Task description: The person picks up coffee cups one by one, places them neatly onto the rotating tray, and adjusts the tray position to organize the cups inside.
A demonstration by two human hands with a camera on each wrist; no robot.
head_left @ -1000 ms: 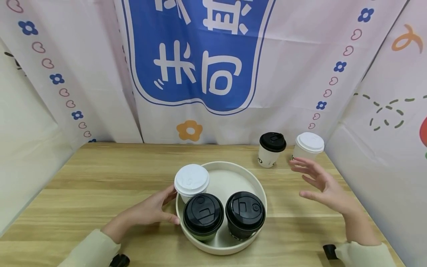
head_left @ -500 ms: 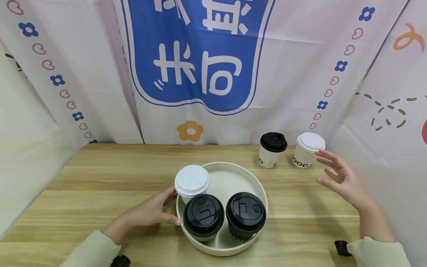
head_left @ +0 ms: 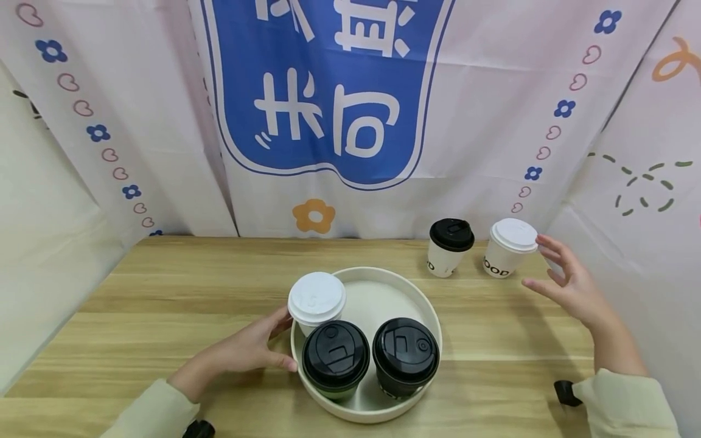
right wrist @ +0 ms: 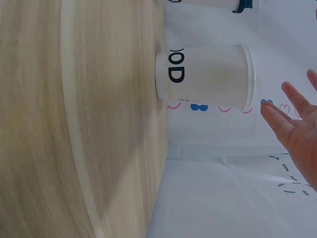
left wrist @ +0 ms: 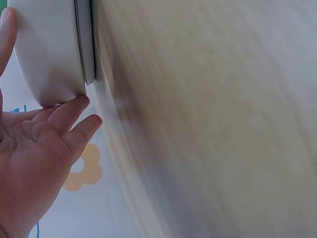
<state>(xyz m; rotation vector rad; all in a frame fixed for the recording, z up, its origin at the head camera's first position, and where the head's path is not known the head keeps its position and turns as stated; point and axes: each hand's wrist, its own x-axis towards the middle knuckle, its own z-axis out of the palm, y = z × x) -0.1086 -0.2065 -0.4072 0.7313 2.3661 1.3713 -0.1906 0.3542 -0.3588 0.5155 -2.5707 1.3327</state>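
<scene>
My left hand (head_left: pixel 249 347) rests against the left side of a round cream tray (head_left: pixel 432 307), its thumb near the rim. In the left wrist view the fingertips touch the tray's outer wall (left wrist: pixel 49 54). On the tray stand a white-lidded cup (head_left: pixel 316 299) and two black-lidded cups, a greenish one (head_left: pixel 336 359) and a dark one (head_left: pixel 405 356). My right hand (head_left: pixel 575 289), fingers spread and holding nothing, is just right of a white paper cup with a white lid (head_left: pixel 509 246). The right wrist view has the fingertips close to that cup's lid (right wrist: pixel 251 77).
A small white cup with a black lid (head_left: pixel 449 246) stands left of the white-lidded one near the table's back edge. Printed cloth (head_left: pixel 465 121) hangs behind the wooden table (head_left: pixel 181 292), and white cloth walls rise on both sides.
My right hand has moved right and slightly away from me, from in front of the white-lidded cup at the back to its right side. The left hand and tray have stayed in place.
</scene>
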